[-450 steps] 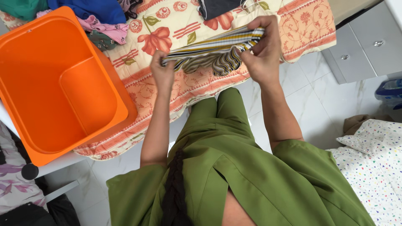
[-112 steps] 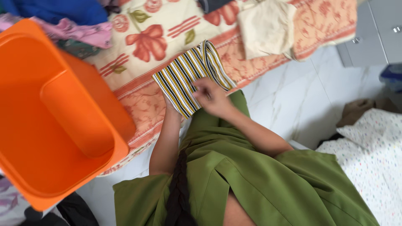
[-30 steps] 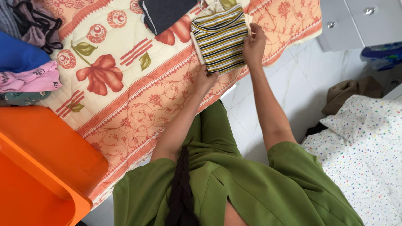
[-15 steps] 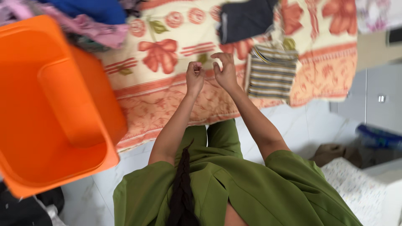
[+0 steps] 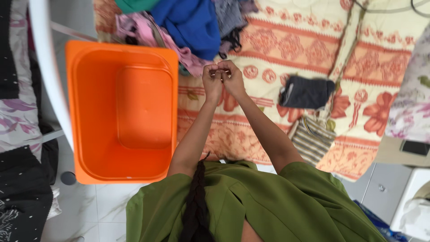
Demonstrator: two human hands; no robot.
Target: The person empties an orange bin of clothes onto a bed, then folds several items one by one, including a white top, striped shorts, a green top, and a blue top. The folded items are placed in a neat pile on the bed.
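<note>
My left hand point(image 5: 212, 81) and right hand point(image 5: 232, 78) | fingertips pinched together, holding nothing visible | heap of crumpled pink, blue and grey clothes point(image 5: 188, 31) just beyond fingers, left hand nearer

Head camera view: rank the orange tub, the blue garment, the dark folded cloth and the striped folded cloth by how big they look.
1. orange tub
2. blue garment
3. dark folded cloth and striped folded cloth: too alike to rank.

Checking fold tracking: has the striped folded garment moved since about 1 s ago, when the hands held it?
Yes. The striped garment now lies released on the floral bedspread, just below the dark folded garment, near the edge. Both hands are off it, by the clothes pile.
</note>
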